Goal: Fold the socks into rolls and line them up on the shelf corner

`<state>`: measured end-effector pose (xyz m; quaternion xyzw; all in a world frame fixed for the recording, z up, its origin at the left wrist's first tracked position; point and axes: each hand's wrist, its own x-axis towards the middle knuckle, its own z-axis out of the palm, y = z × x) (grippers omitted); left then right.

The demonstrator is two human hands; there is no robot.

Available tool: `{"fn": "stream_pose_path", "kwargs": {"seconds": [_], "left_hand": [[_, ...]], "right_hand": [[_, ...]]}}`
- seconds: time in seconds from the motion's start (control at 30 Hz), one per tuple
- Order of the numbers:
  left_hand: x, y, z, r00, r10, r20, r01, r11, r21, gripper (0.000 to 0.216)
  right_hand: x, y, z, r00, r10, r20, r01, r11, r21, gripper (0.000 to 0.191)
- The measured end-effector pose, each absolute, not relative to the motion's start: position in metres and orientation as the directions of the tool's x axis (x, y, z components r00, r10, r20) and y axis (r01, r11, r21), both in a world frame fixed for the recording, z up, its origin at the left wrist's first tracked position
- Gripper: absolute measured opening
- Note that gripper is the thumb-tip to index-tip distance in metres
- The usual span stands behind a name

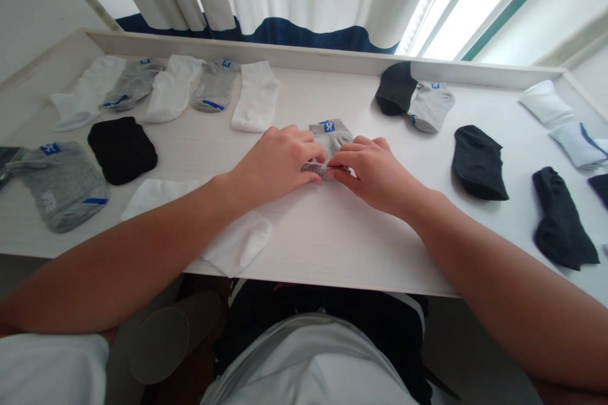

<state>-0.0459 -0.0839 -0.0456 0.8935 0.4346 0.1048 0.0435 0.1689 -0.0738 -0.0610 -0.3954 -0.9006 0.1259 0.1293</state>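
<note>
A grey sock (335, 134) with a blue logo patch lies on the white table in front of me, its near end rolled or folded up. My left hand (289, 158) pinches the left side of that fold between thumb and fingers. On the right side, my right hand (363, 164) grips the same fold, thumb below and fingers on top. Part of the sock is hidden under the fingers. Beneath my left forearm lies a white sock (244, 240), partly covered by the arm.
White and grey socks (216, 85) line the back left. A black sock (122, 150) and a grey sock (66, 186) lie at left. Right of centre are a black-and-grey pair (430, 106) and a black sock (479, 162); several more lie far right. A raised ledge (308, 62) borders the back.
</note>
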Motion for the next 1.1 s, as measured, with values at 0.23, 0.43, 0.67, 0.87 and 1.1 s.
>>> {"fn": "stream_pose_path", "kwargs": {"seconds": [0.23, 0.43, 0.67, 0.87, 1.1], "left_hand": [[-0.0445, -0.0817, -0.0504, 0.619, 0.768, 0.163, 0.748, -0.64, 0.174, 0.011], [-0.0432, -0.0811, -0.0505, 0.594, 0.796, 0.115, 0.77, -0.604, 0.205, 0.014], [-0.0433, -0.081, -0.0515, 0.581, 0.808, 0.1, 0.786, -0.589, 0.186, 0.015], [-0.0439, -0.0849, -0.0477, 0.585, 0.796, 0.158, 0.788, -0.604, 0.125, 0.015], [-0.0415, -0.0853, -0.0472, 0.603, 0.79, 0.108, 0.775, -0.613, 0.152, 0.007]], "right_hand": [[0.1684, -0.0751, -0.0605, -0.636, 0.761, 0.126, 0.687, 0.633, -0.357, 0.018], [0.1711, -0.0749, -0.0595, -0.628, 0.753, 0.196, 0.688, 0.656, -0.311, 0.008], [0.1715, -0.0733, -0.0577, -0.666, 0.727, 0.163, 0.672, 0.681, -0.29, 0.006], [0.1707, -0.0724, -0.0549, -0.674, 0.731, 0.107, 0.677, 0.669, -0.306, 0.017], [0.1683, -0.0743, -0.0536, -0.661, 0.747, 0.07, 0.688, 0.641, -0.341, 0.021]]}}
